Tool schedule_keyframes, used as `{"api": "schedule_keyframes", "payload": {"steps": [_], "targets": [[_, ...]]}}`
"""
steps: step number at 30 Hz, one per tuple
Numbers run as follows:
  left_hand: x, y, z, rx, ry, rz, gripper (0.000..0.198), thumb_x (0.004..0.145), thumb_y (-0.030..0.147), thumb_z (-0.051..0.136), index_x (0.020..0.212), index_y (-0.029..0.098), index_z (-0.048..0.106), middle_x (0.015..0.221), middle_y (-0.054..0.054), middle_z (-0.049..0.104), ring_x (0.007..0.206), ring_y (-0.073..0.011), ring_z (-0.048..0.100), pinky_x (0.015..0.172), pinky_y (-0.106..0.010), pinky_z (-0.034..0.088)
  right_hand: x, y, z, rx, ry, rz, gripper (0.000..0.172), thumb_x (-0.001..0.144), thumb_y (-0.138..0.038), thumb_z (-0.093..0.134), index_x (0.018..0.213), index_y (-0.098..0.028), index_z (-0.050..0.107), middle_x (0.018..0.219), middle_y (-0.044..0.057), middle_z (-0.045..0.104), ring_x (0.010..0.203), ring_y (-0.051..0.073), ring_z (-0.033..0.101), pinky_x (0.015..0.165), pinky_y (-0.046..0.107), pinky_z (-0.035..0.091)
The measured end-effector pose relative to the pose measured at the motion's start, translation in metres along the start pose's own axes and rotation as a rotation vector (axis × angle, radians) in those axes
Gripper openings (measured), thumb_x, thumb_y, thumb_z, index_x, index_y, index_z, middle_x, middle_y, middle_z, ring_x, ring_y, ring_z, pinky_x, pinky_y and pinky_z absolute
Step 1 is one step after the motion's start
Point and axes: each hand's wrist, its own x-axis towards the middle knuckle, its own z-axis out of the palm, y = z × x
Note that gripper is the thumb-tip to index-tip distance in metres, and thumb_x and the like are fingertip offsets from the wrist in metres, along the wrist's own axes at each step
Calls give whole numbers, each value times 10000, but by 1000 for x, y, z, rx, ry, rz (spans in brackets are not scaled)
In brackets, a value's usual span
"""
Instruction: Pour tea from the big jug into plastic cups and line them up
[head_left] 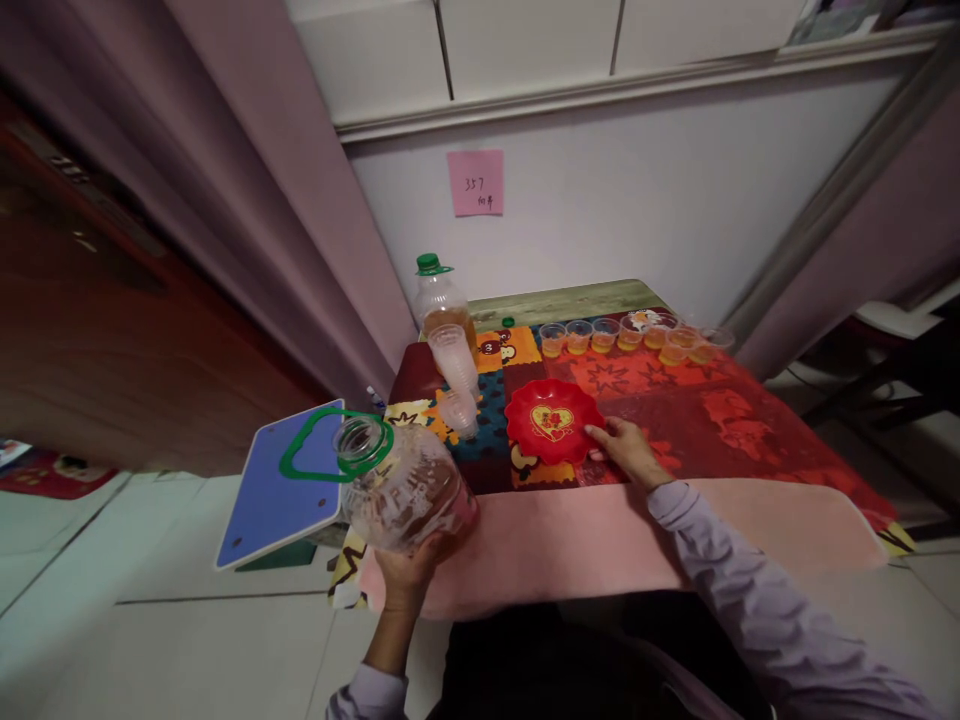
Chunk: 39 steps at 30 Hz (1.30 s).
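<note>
My left hand (409,575) is wrapped under a large clear plastic jug (416,490), which tilts to the left at the table's near left corner. The jug's mouth is uncapped, with a green carry handle (296,440) at its neck, and some amber liquid lies inside. Between the thumb and fingers of my right hand (630,455) is the rim of a red scalloped plate (585,408) with a gold heart printed in the middle. The plate rests on the table, with nothing in it.
A second jug (442,305) with a green cap stands at the back left, behind stacked clear cups (454,360). Several cups of amber liquid (604,337) line the far right. A loose green cap (508,322) lies nearby. Left of the table is a blue stool (277,490).
</note>
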Motion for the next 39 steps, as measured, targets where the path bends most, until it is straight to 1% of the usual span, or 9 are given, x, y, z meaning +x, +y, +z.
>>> {"api": "schedule_keyframes", "payload": {"steps": [5, 7, 9, 12, 16, 20, 29, 34, 39], "targets": [[1, -3, -2, 116, -36, 70, 774, 453, 634, 1007, 1019, 165, 766, 1171, -247, 812, 1264, -518, 716, 933, -621, 666, -6, -7, -13, -432, 343, -353, 624, 966, -513, 754, 1434, -113, 645, 1064, 194, 828, 978, 356, 806, 856, 443, 624], [3, -4, -5, 145, -53, 105, 861, 403, 639, 1018, 1067, 156, 761, 1175, -246, 811, 1278, -518, 710, 939, -620, 669, -10, -21, -4, -481, 422, -549, 648, 998, -538, 697, 1477, -108, 625, 1096, 195, 821, 976, 354, 795, 876, 465, 616], [5, -5, -7, 160, -58, 129, 943, 357, 638, 1024, 1117, 153, 751, 1187, -241, 810, 1288, -511, 710, 954, -622, 670, -17, -43, 18, -415, 330, -756, 486, 1041, -499, 642, 1374, -150, 703, 1128, 165, 814, 940, 300, 785, 878, 427, 618], [5, -5, -8, 168, -87, 149, 1033, 370, 657, 1014, 1220, 145, 728, 1224, -243, 805, 1287, -498, 718, 976, -632, 664, -30, -84, 67, -405, 44, -997, 288, 1086, -379, 600, 1229, -207, 781, 1198, 134, 789, 1047, 251, 765, 927, 356, 613], [4, -2, -8, 231, -155, 171, 1088, 430, 680, 998, 1325, 137, 700, 1225, -243, 812, 1247, -499, 740, 975, -660, 656, -45, -133, 123, -734, -225, -995, 382, 1104, -268, 563, 1463, -231, 687, 1442, 128, 704, 1195, 244, 737, 956, 323, 613], [8, -4, -11, 296, -178, 255, 1009, 458, 686, 988, 1274, 150, 729, 1089, -217, 831, 1139, -491, 781, 912, -656, 671, -49, -154, 147, -1020, -347, -922, 431, 1137, -180, 418, 1493, -179, 661, 1486, 167, 684, 1227, 259, 737, 990, 330, 605], [11, -4, -10, 267, -193, 349, 993, 491, 786, 941, 1243, 173, 732, 1031, -188, 825, 1086, -466, 786, 806, -628, 683, -40, -141, 151, -988, -305, -929, 392, 1155, -218, 424, 1456, -206, 676, 1539, 137, 658, 1215, 241, 733, 972, 323, 600], [7, -2, -5, 248, -193, 332, 1008, 492, 762, 954, 1270, 169, 710, 1109, -226, 816, 1106, -469, 790, 819, -601, 692, -30, -126, 153, -702, -162, -1060, 235, 1110, -235, 583, 1254, -216, 768, 1229, 96, 774, 1068, 201, 736, 917, 276, 577], [11, -9, -6, 173, -176, 326, 1063, 468, 737, 967, 1315, 167, 672, 1174, -228, 803, 1182, -465, 764, 867, -603, 688, -27, -109, 103, -276, 166, -1244, 224, 1117, -261, 550, 1093, -221, 769, 1124, 96, 771, 1103, 225, 715, 1003, 337, 565]]}}
